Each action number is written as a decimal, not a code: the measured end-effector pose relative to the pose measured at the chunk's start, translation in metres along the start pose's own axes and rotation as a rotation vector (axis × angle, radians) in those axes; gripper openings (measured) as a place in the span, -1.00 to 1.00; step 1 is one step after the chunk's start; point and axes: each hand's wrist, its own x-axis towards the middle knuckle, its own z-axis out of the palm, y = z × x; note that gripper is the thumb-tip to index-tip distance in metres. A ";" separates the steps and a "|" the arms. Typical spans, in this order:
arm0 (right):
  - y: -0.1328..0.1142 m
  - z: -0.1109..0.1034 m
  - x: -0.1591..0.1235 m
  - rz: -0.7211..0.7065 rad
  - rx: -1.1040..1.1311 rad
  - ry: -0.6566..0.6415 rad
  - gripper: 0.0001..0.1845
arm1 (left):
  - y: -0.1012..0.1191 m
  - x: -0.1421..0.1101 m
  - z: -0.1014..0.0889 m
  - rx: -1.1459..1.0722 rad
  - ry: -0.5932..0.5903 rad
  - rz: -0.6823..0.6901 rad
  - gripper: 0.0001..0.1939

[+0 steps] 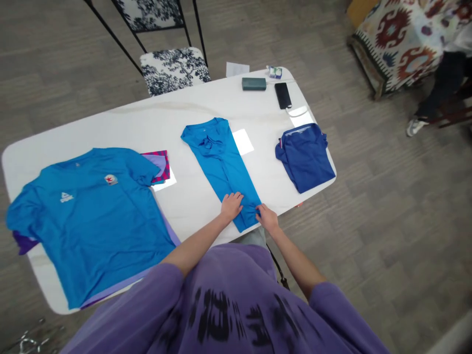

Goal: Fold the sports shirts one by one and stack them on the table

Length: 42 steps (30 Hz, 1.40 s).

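Observation:
A bright blue T-shirt (221,162), folded lengthwise into a narrow strip, lies on the white table in front of me. My left hand (232,205) rests on the strip near its lower end, fingers laid over the cloth. At the right edge of that end, my right hand (267,217) pinches the fabric between thumb and fingers. To the left, another blue T-shirt (99,216) with a white logo and a round badge is spread flat over other garments, whose purple and red-checked edges (165,167) stick out. A folded dark blue garment (306,157) sits at the right end.
Along the far right of the white table (147,123) lie a dark green power bank (254,84), a black phone (282,95) with a cable, and a small carton (275,73). A patterned chair (175,71) stands behind the table. Another person's leg (442,88) shows at far right.

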 end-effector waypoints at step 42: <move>0.028 -0.026 -0.097 -0.443 -0.466 -0.301 -0.71 | 0.105 -0.200 0.052 -0.219 -0.125 -0.379 -0.79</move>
